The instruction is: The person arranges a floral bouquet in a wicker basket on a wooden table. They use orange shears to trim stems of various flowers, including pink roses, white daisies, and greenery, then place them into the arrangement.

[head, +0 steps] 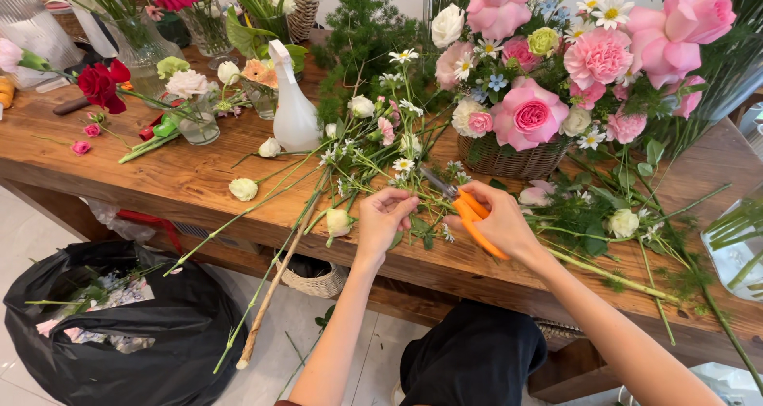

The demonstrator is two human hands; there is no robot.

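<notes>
We note our left hand (pixel 384 218) pinched closed on a thin green flower stem (pixel 419 195) among the loose daisy-like sprigs at the front of the wooden table (pixel 183 179). Our right hand (pixel 499 218) is wrapped around the orange-handled scissors (pixel 465 207), blades pointing toward the left fingers; the blades look only slightly parted, and we cannot tell whether the stem sits between them. The stem lies flat on the tabletop, just in front of the wicker basket (pixel 509 160) of pink roses and carnations. A white spray bottle (pixel 292 104) stands further back to the left; a black rubbish bag (pixel 135 326) with trimmings sits on the floor below. In our judgement a clean cut calls for a firm pinch close to the blades, the stem seated deep in the jaws and angled, left fingertips clear, and neighbouring sprigs kept out of the bite.
</notes>
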